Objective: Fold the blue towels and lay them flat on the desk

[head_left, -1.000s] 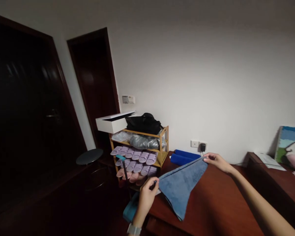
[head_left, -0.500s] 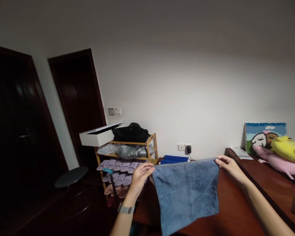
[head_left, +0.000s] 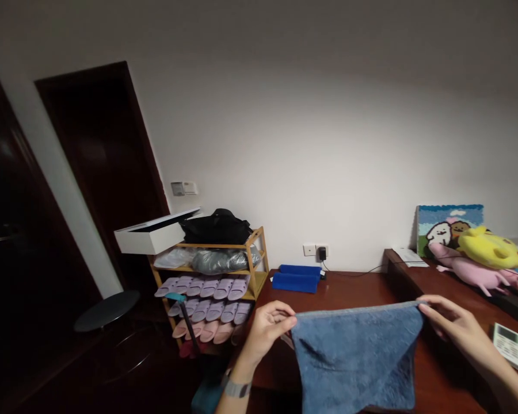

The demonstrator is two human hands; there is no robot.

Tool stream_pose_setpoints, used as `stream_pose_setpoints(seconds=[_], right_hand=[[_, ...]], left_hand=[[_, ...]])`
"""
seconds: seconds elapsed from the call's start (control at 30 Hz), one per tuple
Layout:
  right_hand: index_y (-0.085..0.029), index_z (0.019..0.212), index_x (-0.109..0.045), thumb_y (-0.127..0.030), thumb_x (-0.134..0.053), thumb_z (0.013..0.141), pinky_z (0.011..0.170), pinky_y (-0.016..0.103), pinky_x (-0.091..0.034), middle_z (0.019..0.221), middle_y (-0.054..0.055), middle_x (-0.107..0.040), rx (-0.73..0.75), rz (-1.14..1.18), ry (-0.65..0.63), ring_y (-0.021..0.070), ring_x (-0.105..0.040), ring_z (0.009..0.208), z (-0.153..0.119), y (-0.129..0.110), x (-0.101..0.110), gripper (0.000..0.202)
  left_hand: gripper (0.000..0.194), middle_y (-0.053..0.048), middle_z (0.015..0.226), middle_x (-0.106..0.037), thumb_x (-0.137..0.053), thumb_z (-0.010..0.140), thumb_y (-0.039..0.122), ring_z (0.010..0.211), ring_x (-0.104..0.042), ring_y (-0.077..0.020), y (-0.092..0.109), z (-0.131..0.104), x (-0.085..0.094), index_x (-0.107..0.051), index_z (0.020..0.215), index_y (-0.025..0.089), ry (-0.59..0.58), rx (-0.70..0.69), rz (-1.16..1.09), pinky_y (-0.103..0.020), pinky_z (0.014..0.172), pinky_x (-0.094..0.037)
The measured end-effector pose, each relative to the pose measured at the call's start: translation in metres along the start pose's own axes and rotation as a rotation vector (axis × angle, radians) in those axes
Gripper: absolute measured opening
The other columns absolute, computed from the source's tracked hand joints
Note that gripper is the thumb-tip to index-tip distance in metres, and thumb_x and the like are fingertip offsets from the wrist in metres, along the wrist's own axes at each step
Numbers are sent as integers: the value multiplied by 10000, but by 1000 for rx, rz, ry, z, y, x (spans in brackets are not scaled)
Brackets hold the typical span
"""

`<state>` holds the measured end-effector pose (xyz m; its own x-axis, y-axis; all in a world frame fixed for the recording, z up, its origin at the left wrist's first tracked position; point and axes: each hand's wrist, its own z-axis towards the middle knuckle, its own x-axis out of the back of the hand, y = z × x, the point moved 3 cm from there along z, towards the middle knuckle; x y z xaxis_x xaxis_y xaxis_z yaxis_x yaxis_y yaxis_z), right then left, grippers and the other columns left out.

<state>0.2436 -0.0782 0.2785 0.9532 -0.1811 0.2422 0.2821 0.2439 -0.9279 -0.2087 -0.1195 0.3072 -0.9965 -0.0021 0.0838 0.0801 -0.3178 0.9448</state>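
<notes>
A blue-grey cloth [head_left: 358, 356] hangs spread between my two hands, its top hem stretched almost level above the brown table [head_left: 349, 287]. My left hand [head_left: 270, 330] pinches the upper left corner between thumb and fingers; a grey band is round that wrist. The upper right corner is pinched by my right hand [head_left: 446, 319]. The cloth's lower edge runs partly out of the frame. Behind it, near the wall, folded bright blue cloths [head_left: 297, 279] lie on the table.
Left of the table stands a wooden rack [head_left: 259, 270] with slippers, a black bag [head_left: 218, 227] and a white box [head_left: 147, 240]. A round stool [head_left: 107, 310] is further left. Plush toys [head_left: 487, 253] and a white remote-like device [head_left: 507, 345] lie on the raised right surface.
Both hands and the cloth have moved lower and to the right in view. The view has shifted, showing more of the table and the blue cloths. Both corners remain pinched.
</notes>
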Motion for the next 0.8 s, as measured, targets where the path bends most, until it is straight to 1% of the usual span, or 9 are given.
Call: stream_pose_setpoints(seconds=[0.1,0.2,0.27,0.33,0.4,0.47,0.6,0.7,0.8], right_hand=[[-320,986,-768,-696,-802,610,440,372,-484,672,65,-692,-94,40,123,239,-585,537,-4,15,30,533],[-355,958,-770,-684,-815,600,553,437,-579,878,128,-763,-107,51,278,306,-693,682,7,23,49,488],[-337,1002,-765,-688,-799,633,663,445,-606,1015,137,-771,-76,7,325,317,-727,782,26,29,46,510],[-292,1061,-750,-694,-765,667,733,435,-604,1058,123,-772,-19,-45,298,301,-733,805,57,36,26,563],[-245,1092,-731,-697,-717,700,773,421,-598,1033,103,-777,51,-72,216,274,-727,789,94,45,-13,598],[-223,1069,-721,-690,-649,743,813,422,-595,1042,102,-776,105,-87,108,269,-726,828,132,55,-69,574],[-223,1012,-713,-555,-521,851,939,475,-563,1047,118,-775,95,-203,-125,306,-718,1000,176,77,-217,416],[-224,1070,-711,-414,-507,885,1008,454,-537,1151,121,-761,87,-220,-263,288,-712,1079,158,93,-325,335],[-238,1157,-706,-353,-502,905,1028,435,-532,1230,108,-739,92,-234,-400,272,-708,1112,96,113,-388,344]], left_hand=[[394,-37,754,-738,-855,706,512,643,-678,-150,-8,-11,-44,-753,866,167,-180,57,37,-230,589,-515],[359,-61,880,-749,-808,773,503,696,-695,-152,-20,-20,-85,-775,916,176,-356,84,44,-244,647,-547],[319,-75,966,-740,-772,814,487,761,-698,-159,-30,-21,-102,-785,922,187,-406,66,66,-261,715,-564],[288,-75,1006,-722,-748,838,468,803,-688,-161,-46,-18,-108,-783,918,193,-392,55,90,-269,759,-565],[281,-60,980,-707,-724,856,468,798,-677,-157,-69,-14,-103,-759,918,196,-353,91,85,-265,753,-560],[286,-30,909,-689,-700,866,485,764,-666,-149,-101,-10,-90,-716,905,202,-304,155,57,-257,721,-554],[283,1,804,-665,-656,857,500,738,-670,-167,-188,-12,-47,-643,863,217,-121,263,97,-266,683,-547],[211,1,757,-694,-621,859,443,761,-706,-194,-248,-24,-7,-635,817,237,46,344,360,-278,720,-547],[109,-1,804,-743,-588,867,299,860,-739,-198,-282,-40,24,-646,785,260,130,359,649,-263,800,-537]])
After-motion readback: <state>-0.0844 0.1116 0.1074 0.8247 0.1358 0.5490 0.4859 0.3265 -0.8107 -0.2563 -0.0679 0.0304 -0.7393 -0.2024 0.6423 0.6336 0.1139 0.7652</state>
